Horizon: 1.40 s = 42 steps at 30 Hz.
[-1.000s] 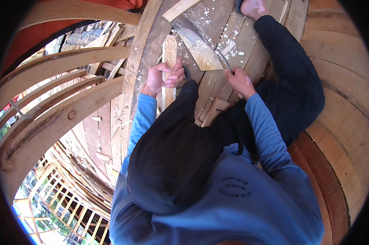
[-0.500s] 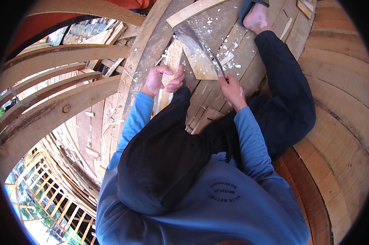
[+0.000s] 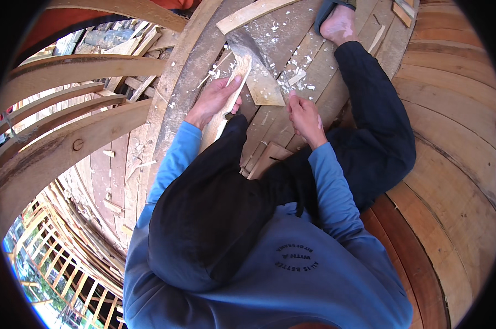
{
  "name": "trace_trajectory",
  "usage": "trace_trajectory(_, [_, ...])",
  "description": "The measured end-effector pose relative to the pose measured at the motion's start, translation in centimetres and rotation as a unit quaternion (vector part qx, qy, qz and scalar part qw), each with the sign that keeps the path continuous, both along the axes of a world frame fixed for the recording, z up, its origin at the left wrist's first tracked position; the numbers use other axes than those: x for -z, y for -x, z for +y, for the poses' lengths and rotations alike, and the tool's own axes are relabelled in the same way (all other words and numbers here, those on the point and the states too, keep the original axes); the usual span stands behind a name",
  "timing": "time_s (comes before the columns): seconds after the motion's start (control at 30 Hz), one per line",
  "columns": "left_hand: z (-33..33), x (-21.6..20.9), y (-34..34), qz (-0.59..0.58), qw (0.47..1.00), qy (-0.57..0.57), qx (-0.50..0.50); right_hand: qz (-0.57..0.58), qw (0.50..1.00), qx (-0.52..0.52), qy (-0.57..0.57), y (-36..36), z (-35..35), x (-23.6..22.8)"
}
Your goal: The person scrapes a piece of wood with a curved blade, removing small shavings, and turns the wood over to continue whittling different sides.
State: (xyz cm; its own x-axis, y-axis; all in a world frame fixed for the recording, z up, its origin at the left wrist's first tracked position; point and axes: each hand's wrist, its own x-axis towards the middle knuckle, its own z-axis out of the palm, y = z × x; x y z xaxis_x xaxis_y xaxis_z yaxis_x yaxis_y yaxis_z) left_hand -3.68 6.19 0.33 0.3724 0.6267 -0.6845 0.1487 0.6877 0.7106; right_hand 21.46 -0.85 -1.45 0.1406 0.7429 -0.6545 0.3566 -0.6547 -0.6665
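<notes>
Wood strip [image 3: 216, 127] gripped in left hand [image 3: 218, 101]; right hand's [image 3: 306, 122] hold hidden

From my remote seat I look down past a seated person's blue top and black trousers [image 3: 204, 219]. The strip slants upward in front of the left knee, which covers its lower end. The thumb lies along one face and the fingers wrap behind, so I see only some fingertips. The wood is pale, rough and fibrous, narrowing toward its upper end. The right hand, just to the right, is curled closed; I cannot make out what, if anything, lies inside it.

Beyond the strip, a flat angular board [image 3: 265, 90] rests on worn planks [image 3: 270, 129]. Its near part is smooth and tan; its far part is dark, whether from stain or shadow I cannot tell. Small, pale, curled shavings [image 3: 297, 77] are scattered around it. A bare foot [image 3: 338, 24], partly in a dark sandal, is cut off at the top edge. Thick curved timber ribs [image 3: 67, 137] run out of sight at left; broad bent planking [image 3: 451, 120] does so at right. Bright background at lower left is washed out.
</notes>
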Motion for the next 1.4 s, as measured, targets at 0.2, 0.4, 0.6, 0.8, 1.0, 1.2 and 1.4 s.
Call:
trace_trajectory(0.2, [-0.9,0.3,-1.3,0.034,0.998,0.024,0.037,-0.093,0.984,-0.153,-0.008,0.3,0.9,-1.6])
trace_trajectory(0.4, [-3.2,5.0,-2.0,0.035,0.994,0.001,0.104,-0.175,0.96,-0.215,0.029,0.5,0.2,-0.7])
trace_trajectory(0.6, [-3.7,10.9,-2.1,0.037,0.993,0.042,0.107,-0.189,0.94,-0.276,0.072,1.1,0.8,-1.2])
trace_trajectory(0.8, [-2.5,9.5,-3.3,0.169,0.958,-0.006,0.233,-0.204,0.908,-0.334,0.15,1.1,1.7,0.4])
trace_trajectory(1.0, [-2.6,10.4,-3.4,0.206,0.928,-0.104,0.292,-0.251,0.894,-0.321,0.187,2.8,2.3,-1.8])
trace_trajectory(1.2, [-3.3,14.8,-2.4,0.199,0.843,-0.283,0.412,-0.266,0.89,-0.312,0.198,3.9,1.9,-1.2])
trace_trajectory(1.4, [-3.2,15.4,-3.0,0.19,0.816,-0.317,0.445,-0.279,0.904,-0.269,0.181,4.4,1.4,-1.8])
